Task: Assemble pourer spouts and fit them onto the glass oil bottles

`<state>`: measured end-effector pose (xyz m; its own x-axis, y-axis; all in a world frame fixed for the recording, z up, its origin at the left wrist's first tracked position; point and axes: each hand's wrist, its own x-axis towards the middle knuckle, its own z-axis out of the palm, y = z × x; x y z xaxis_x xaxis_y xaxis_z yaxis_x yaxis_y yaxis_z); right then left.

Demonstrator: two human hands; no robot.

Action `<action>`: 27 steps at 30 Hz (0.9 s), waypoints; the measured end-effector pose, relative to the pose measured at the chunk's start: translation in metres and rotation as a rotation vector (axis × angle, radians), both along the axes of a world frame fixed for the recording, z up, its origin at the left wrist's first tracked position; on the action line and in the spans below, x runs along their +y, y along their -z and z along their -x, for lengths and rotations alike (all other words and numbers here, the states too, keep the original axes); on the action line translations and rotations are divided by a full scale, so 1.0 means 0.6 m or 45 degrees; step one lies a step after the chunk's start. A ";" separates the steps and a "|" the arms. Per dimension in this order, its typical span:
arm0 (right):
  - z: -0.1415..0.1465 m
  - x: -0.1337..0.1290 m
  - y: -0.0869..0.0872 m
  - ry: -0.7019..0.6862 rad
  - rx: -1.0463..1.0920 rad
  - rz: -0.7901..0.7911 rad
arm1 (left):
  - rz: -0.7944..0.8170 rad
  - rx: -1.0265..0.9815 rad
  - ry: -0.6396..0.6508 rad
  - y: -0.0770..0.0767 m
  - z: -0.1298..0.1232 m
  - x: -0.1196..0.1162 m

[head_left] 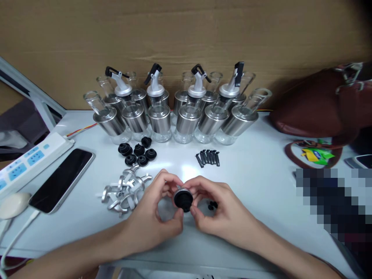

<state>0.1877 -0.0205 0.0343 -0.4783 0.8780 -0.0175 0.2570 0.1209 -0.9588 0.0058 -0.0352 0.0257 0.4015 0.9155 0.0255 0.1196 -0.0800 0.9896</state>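
Note:
Near the table's front, my left hand (159, 213) and my right hand (215, 209) both pinch one silver spout with a black stopper (183, 199), its black side facing me. To the left lies a pile of silver spouts (126, 192). Behind that pile sit several black stoppers (138, 150). A row of small black levers (208, 157) lies beyond my right hand. Small black pieces (212, 205) are partly hidden behind the right hand. Glass bottles with steel sleeves (188, 119) stand at the back, some topped with silver pourers (196, 90).
On the left are a white power strip (31, 159), a phone (62, 180), a white round charger (14, 205) and cables. A brown bag (316, 104) sits at the back right, near a green and yellow packet (318, 155). Cardboard (180, 35) rises behind the bottles.

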 end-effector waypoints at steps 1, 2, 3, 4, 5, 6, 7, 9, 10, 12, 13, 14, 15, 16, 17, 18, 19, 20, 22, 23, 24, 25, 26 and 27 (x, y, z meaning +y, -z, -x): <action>0.001 -0.002 0.001 -0.002 -0.005 -0.014 | -0.036 -0.001 -0.006 0.002 0.000 -0.001; 0.001 -0.004 0.002 -0.002 -0.009 -0.029 | -0.061 0.000 -0.012 0.004 0.000 -0.002; 0.002 -0.006 0.004 -0.002 -0.015 -0.042 | -0.081 -0.001 -0.017 0.006 0.000 -0.004; 0.003 -0.007 0.005 -0.001 -0.019 -0.053 | -0.091 -0.003 -0.026 0.008 0.000 -0.005; 0.004 -0.009 0.006 -0.001 -0.024 -0.063 | -0.097 -0.007 -0.030 0.009 0.000 -0.006; 0.005 -0.010 0.006 -0.003 -0.025 -0.072 | -0.098 -0.013 -0.029 0.010 0.000 -0.007; 0.005 -0.011 0.007 -0.005 -0.025 -0.080 | -0.103 -0.021 -0.030 0.010 -0.001 -0.008; 0.006 -0.012 0.008 -0.001 -0.014 -0.097 | -0.121 -0.033 -0.028 0.009 -0.002 -0.009; 0.006 -0.012 0.008 0.002 -0.011 -0.106 | -0.134 -0.034 -0.028 0.008 -0.003 -0.009; 0.006 -0.012 0.008 0.012 -0.008 -0.125 | -0.169 -0.025 -0.037 0.007 -0.005 -0.008; 0.006 -0.012 0.007 0.016 -0.008 -0.131 | -0.184 -0.021 -0.041 0.006 -0.006 -0.008; 0.006 -0.012 0.007 0.020 -0.011 -0.134 | -0.193 -0.019 -0.044 0.006 -0.006 -0.007; 0.006 -0.012 0.006 0.026 -0.012 -0.139 | -0.201 -0.016 -0.048 0.006 -0.007 -0.007; 0.007 -0.012 0.004 0.032 -0.013 -0.145 | -0.211 -0.011 -0.051 0.007 -0.007 -0.006; 0.007 -0.013 0.003 0.037 -0.020 -0.151 | -0.222 -0.003 -0.052 0.007 -0.007 -0.006; 0.007 -0.013 0.002 0.044 -0.030 -0.160 | -0.237 0.011 -0.051 0.008 -0.007 -0.006; 0.008 -0.013 0.001 0.047 -0.039 -0.173 | -0.255 0.026 -0.050 0.008 -0.006 -0.006; 0.009 -0.014 0.000 0.054 -0.050 -0.183 | -0.274 0.041 -0.048 0.008 -0.006 -0.006; 0.009 -0.014 0.001 0.065 -0.062 -0.197 | -0.295 0.055 -0.043 0.008 -0.004 -0.006; 0.009 -0.014 0.001 0.072 -0.060 -0.204 | -0.292 0.054 -0.043 0.008 -0.004 -0.006; 0.009 -0.013 0.002 0.076 -0.054 -0.209 | -0.284 0.048 -0.045 0.008 -0.003 -0.006; 0.007 -0.013 0.003 0.071 -0.043 -0.214 | -0.277 0.037 -0.050 0.008 -0.003 -0.005; 0.006 -0.012 0.003 0.066 -0.030 -0.223 | -0.278 0.025 -0.061 0.008 -0.002 -0.004; 0.003 -0.011 0.004 0.062 -0.021 -0.235 | -0.287 0.010 -0.074 0.009 -0.001 -0.004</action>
<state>0.1858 -0.0269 0.0321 -0.4363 0.8891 0.1382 0.2826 0.2812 -0.9171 0.0066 -0.0373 0.0203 0.3495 0.9085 0.2289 0.1377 -0.2915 0.9466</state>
